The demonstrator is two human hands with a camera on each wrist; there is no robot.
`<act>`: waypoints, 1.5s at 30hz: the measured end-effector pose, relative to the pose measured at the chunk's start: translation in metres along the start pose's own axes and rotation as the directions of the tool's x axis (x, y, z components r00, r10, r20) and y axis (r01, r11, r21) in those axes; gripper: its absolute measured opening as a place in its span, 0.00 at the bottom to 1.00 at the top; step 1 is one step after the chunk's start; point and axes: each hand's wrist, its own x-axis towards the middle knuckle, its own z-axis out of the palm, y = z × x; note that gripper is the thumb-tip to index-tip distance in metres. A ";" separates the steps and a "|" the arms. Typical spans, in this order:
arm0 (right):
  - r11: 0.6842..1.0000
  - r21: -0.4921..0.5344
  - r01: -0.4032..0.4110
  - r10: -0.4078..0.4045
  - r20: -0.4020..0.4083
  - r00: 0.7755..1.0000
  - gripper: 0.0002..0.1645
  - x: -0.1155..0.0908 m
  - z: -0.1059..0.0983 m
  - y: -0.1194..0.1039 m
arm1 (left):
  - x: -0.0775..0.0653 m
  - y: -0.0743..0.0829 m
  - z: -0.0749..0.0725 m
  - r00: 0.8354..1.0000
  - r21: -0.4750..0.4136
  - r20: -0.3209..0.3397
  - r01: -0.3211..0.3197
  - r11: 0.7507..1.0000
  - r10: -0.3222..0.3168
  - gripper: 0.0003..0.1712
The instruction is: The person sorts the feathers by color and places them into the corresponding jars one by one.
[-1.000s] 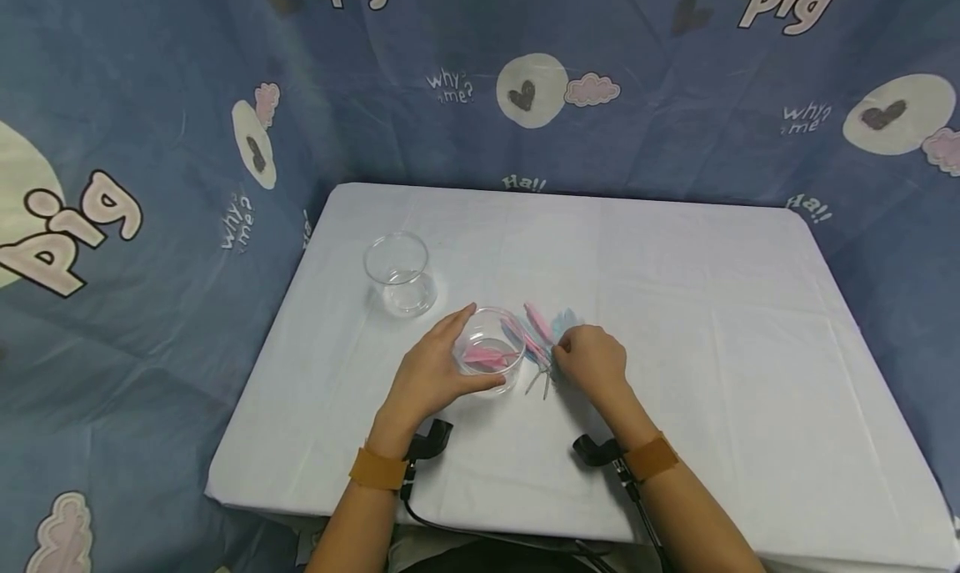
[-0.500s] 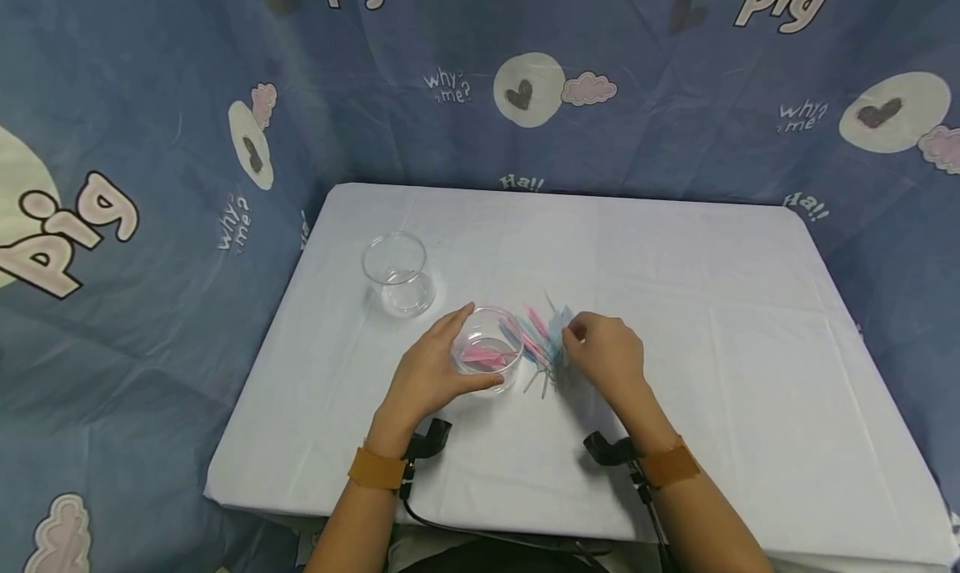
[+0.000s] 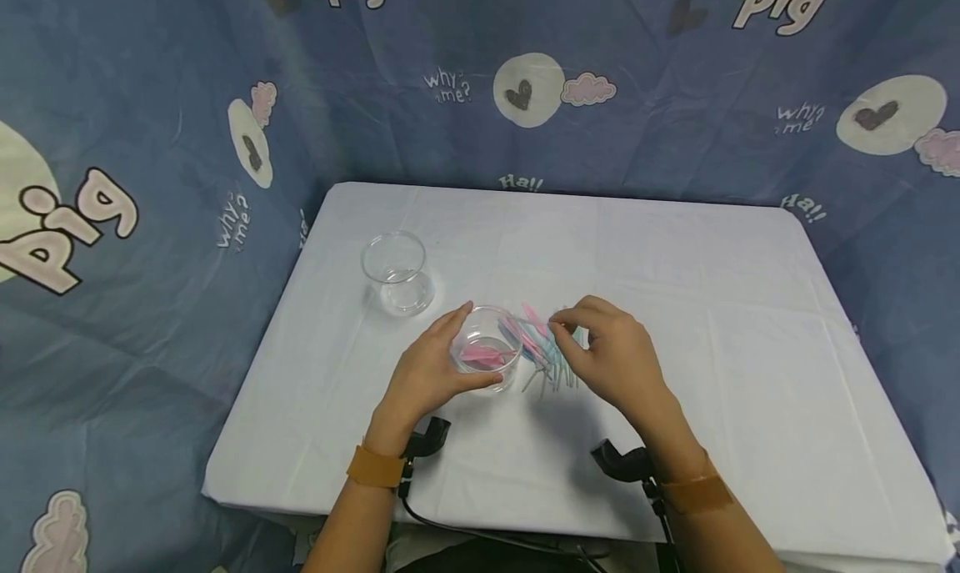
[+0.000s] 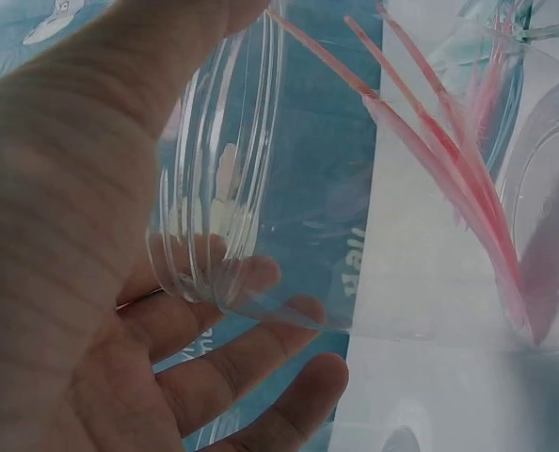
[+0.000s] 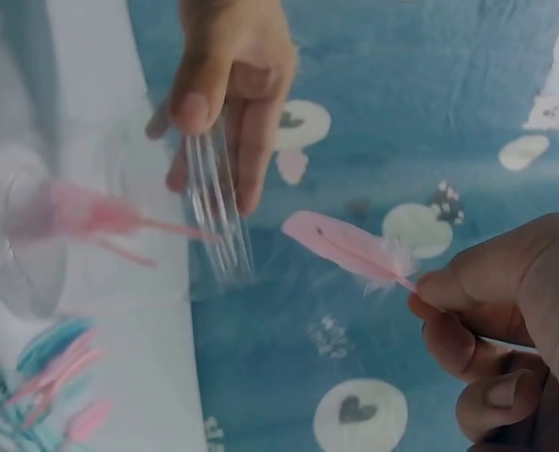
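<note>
My left hand (image 3: 429, 371) grips a clear plastic jar (image 3: 471, 333) near its rim, thumb on the near side and fingers round the far side. Inside the jar are several pink feathers (image 4: 477, 202), their quills toward the mouth. My right hand (image 3: 621, 356) pinches one pink feather (image 5: 341, 247) by its quill between thumb and index finger. It is beside the jar's mouth, apart from it, as the right wrist view shows. Under the right hand, next to the jar, lies a pile of pink and blue feathers (image 3: 553, 363), partly hidden by that hand.
A second clear jar (image 3: 405, 288) stands upright behind and left of the held one. The white-covered table (image 3: 720, 373) extends to the right. A blue patterned curtain (image 3: 637, 131) hangs behind and to the left. Wrist cameras and black cables (image 3: 487, 535) hang at the front.
My right hand has risen from the feather pile, moving right and then turning toward the jar, with a feather pinched in it. My left hand and its jar have stayed in place.
</note>
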 end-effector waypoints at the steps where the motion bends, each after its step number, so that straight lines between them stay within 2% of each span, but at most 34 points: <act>1: 1.000 0.001 0.010 -0.010 0.014 1.000 0.05 0.002 0.001 -0.002 | 0.000 0.000 0.000 1.000 -0.001 0.000 0.000 1.000 0.000 0.64; 9: 0.998 -0.024 0.053 -0.048 0.157 0.986 0.05 0.012 0.028 -0.010 | -0.001 -0.001 -0.003 1.000 -0.011 0.009 -0.022 1.000 0.022 0.64; 17: 0.994 -0.066 0.084 -0.069 0.209 0.975 0.06 0.016 0.056 -0.015 | -0.002 -0.004 0.000 0.998 -0.016 -0.014 -0.059 0.998 0.058 0.63; 25: 0.980 -0.172 0.104 -0.064 0.222 0.973 0.06 0.023 0.063 -0.020 | -0.002 -0.006 0.003 0.995 -0.035 -0.021 -0.096 0.995 0.095 0.62; 32: 0.970 -0.230 0.084 -0.020 0.266 0.964 0.05 0.027 0.067 -0.023 | -0.003 -0.006 0.004 0.996 -0.040 -0.020 -0.093 0.995 0.092 0.62; 37: 0.969 -0.241 0.057 0.014 0.284 0.959 0.06 0.031 0.072 -0.025 | -0.004 -0.006 0.002 0.996 -0.047 -0.026 -0.089 0.995 0.088 0.62; 45: 0.981 -0.192 0.030 0.037 0.338 0.940 0.07 0.032 0.079 -0.028 | -0.004 -0.008 0.001 0.996 -0.061 -0.032 -0.089 0.994 0.087 0.62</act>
